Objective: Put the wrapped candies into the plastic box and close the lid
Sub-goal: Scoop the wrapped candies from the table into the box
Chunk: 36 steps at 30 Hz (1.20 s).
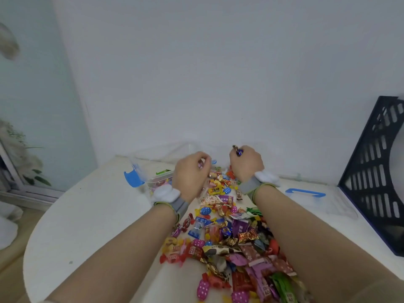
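A heap of wrapped candies (231,235) in many colours lies on the white table (87,215) between my forearms. Beyond it stands the clear plastic box (159,179) with a blue latch (133,179); candies fill it and my hands hide much of it. My left hand (190,173) hovers over the box with its fingers curled round a pink-wrapped candy. My right hand (246,164) is held above the far end of the heap and grips a dark blue wrapped candy (238,151). The clear lid (317,201) with a blue handle lies flat on the table to the right.
A dark blue perforated file rack (376,171) stands at the table's right edge, just beyond the lid. A white wall runs close behind the box. The table's curved left edge drops to the floor, where a plant (24,158) stands by a glass door.
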Each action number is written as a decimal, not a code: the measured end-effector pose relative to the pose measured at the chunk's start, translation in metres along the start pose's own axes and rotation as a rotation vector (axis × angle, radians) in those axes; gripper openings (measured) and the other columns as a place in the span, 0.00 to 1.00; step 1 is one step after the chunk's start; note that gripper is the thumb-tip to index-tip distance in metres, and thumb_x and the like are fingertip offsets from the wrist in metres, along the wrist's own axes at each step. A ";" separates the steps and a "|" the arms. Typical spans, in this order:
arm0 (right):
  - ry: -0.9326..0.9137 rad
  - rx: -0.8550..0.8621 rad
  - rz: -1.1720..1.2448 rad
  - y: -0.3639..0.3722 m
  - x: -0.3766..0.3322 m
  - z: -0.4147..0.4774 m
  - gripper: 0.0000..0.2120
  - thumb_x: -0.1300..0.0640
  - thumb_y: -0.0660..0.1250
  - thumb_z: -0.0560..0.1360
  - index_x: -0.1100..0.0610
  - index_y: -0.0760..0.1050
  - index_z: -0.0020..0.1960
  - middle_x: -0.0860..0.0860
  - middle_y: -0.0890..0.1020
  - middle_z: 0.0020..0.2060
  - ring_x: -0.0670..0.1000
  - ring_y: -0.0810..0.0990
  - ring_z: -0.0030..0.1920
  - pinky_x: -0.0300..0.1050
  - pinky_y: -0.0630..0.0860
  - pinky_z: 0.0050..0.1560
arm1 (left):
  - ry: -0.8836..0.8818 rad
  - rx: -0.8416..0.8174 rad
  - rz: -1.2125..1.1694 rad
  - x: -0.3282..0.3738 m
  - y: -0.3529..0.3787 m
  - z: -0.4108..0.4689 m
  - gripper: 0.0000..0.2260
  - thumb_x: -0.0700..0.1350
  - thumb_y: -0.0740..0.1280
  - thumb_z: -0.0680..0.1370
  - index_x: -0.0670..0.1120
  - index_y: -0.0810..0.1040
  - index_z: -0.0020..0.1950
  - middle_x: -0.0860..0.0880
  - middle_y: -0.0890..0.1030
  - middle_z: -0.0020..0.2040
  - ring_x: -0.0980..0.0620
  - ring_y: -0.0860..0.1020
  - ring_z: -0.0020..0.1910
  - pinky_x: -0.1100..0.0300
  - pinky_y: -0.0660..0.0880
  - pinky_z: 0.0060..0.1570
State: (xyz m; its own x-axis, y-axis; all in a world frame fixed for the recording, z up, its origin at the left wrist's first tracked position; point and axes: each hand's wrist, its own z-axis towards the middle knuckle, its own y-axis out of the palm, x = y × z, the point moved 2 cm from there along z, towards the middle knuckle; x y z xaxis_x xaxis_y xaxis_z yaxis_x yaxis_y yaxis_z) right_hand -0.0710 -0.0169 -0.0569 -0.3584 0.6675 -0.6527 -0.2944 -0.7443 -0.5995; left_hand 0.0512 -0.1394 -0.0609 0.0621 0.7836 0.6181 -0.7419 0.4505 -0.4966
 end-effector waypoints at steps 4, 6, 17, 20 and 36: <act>0.045 0.026 0.244 -0.003 -0.042 0.017 0.20 0.52 0.60 0.78 0.55 0.64 0.28 0.47 0.68 0.21 0.50 0.67 0.26 0.43 0.57 0.27 | -0.139 0.164 -0.265 0.013 -0.023 0.036 0.06 0.49 0.67 0.77 0.52 0.84 0.44 0.55 0.81 0.34 0.64 0.79 0.31 0.72 0.72 0.34; 0.065 0.044 0.344 0.000 -0.060 0.022 0.23 0.52 0.61 0.77 0.55 0.60 0.26 0.50 0.64 0.22 0.52 0.64 0.27 0.44 0.56 0.29 | -0.197 0.242 -0.350 0.013 -0.037 0.057 0.06 0.47 0.67 0.76 0.51 0.84 0.43 0.57 0.79 0.29 0.66 0.77 0.26 0.71 0.71 0.29; 0.077 0.048 0.650 0.081 -0.101 0.031 0.25 0.42 0.63 0.76 0.52 0.60 0.27 0.47 0.68 0.18 0.45 0.67 0.23 0.38 0.59 0.25 | -0.515 -0.050 -0.113 -0.065 -0.045 0.094 0.13 0.50 0.65 0.78 0.43 0.83 0.41 0.42 0.85 0.36 0.41 0.82 0.35 0.49 0.82 0.43; 0.006 -0.093 0.535 0.103 -0.099 0.037 0.22 0.38 0.60 0.75 0.52 0.65 0.29 0.48 0.70 0.21 0.45 0.69 0.25 0.42 0.58 0.26 | -0.508 -0.323 0.138 -0.078 -0.035 0.092 0.16 0.51 0.66 0.79 0.38 0.84 0.45 0.39 0.85 0.42 0.43 0.79 0.39 0.52 0.79 0.49; -0.148 -0.097 0.325 0.085 -0.070 0.026 0.13 0.49 0.59 0.74 0.50 0.82 0.45 0.46 0.85 0.42 0.47 0.80 0.43 0.43 0.73 0.40 | -0.248 -0.095 0.321 -0.019 -0.043 0.081 0.15 0.43 0.58 0.80 0.44 0.81 0.59 0.45 0.82 0.59 0.42 0.78 0.59 0.52 0.76 0.57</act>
State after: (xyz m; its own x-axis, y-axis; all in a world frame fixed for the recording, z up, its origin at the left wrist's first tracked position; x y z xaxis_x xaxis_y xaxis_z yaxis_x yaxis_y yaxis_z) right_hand -0.0944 -0.1279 -0.0499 -0.5459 0.3809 -0.7463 -0.0610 -0.9064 -0.4180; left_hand 0.0273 -0.2086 -0.0022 -0.3337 0.7691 0.5451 -0.6314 0.2470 -0.7350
